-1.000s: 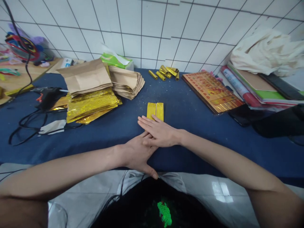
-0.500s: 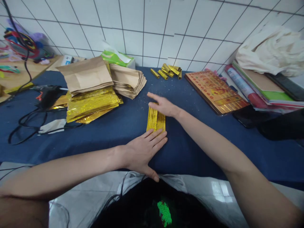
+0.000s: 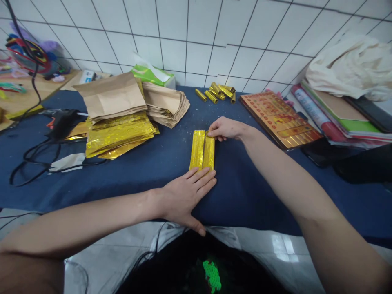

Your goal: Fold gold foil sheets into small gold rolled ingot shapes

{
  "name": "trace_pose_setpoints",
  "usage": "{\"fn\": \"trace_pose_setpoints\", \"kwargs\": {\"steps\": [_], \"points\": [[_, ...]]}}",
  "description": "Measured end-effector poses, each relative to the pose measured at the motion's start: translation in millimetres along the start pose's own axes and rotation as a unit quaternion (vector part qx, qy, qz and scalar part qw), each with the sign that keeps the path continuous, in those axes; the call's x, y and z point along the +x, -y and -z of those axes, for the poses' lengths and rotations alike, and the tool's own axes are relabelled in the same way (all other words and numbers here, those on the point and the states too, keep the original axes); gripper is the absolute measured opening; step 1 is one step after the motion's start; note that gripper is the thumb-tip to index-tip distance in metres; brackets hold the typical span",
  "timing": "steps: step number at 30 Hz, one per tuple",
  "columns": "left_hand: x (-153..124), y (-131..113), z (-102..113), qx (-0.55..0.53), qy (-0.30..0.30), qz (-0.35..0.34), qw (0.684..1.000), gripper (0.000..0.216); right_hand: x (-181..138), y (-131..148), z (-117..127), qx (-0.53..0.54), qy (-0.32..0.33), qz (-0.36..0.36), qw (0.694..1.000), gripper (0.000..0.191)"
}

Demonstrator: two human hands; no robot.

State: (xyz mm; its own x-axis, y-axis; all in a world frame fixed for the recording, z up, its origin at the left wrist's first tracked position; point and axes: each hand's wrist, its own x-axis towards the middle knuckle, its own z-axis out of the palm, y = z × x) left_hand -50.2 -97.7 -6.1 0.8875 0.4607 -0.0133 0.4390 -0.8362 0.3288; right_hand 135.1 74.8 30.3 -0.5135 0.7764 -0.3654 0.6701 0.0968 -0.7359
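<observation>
A folded sheet of gold foil paper [image 3: 197, 150] lies on the blue cloth in front of me, its two sides folded toward a lengthwise middle line. My left hand [image 3: 188, 198] lies flat, fingers spread, with its fingertips on the near end of the sheet. At the far right corner, my right hand [image 3: 221, 130] pinches the paper's edge between thumb and forefinger. Left of the hands sit stacks of gold foil paper [image 3: 119, 136] and brown-backed paper [image 3: 112, 98]. Several small gold paper rolls [image 3: 211, 96] rest near the wall.
A black glue gun [image 3: 63, 124] with a looping cord lies at the left. Behind the stacks stands a green tissue pack [image 3: 150, 74]. An orange patterned box [image 3: 278, 118] and a pile of books [image 3: 346, 112] under white cloth [image 3: 352, 67] occupy the right side.
My right hand has gone from spread fingers over the sheet's far end to a pinch on its far right corner. The left hand stays in place.
</observation>
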Motion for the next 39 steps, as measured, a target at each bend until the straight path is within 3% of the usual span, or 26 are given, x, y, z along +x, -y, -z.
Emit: {"fn": "trace_pose_setpoints", "kwargs": {"steps": [7,10,16,20,24,26,28,31,34,39], "points": [[0,-1,1,-0.016,0.009,0.004,1.0,0.106,2,-7,-6,-0.022,-0.052,0.007,0.998,0.019],[0,-1,3,-0.03,0.009,0.006,0.999,0.107,7,-11,-6,-0.087,-0.069,0.021,0.994,0.017],[1,0,15,-0.087,0.011,0.032,0.996,0.105,7,-10,-11,-0.269,-0.134,0.03,0.953,0.019],[2,1,21,-0.115,0.023,0.042,0.992,0.102,-6,-8,-17,-0.325,-0.198,0.012,0.925,0.026],[2,1,21,-0.116,0.025,0.042,0.992,0.103,-30,2,-28,-0.306,-0.263,0.102,0.909,0.027],[2,0,20,-0.114,0.021,0.04,0.992,0.102,-40,6,-39,-0.262,-0.225,0.181,0.921,0.036],[2,1,19,-0.111,0.018,0.037,0.993,0.102,-46,5,-51,-0.264,-0.134,0.235,0.926,0.045],[2,1,16,-0.106,0.008,0.027,0.994,0.103,-44,-4,-65,-0.308,-0.032,0.244,0.919,0.067],[1,0,13,-0.094,0.001,0.018,0.995,0.104,-36,-12,-66,-0.332,-0.011,0.227,0.916,0.078],[0,-1,7,-0.061,0.014,0.021,0.998,0.105,-25,-9,-61,-0.361,-0.011,0.214,0.908,0.082]]}}
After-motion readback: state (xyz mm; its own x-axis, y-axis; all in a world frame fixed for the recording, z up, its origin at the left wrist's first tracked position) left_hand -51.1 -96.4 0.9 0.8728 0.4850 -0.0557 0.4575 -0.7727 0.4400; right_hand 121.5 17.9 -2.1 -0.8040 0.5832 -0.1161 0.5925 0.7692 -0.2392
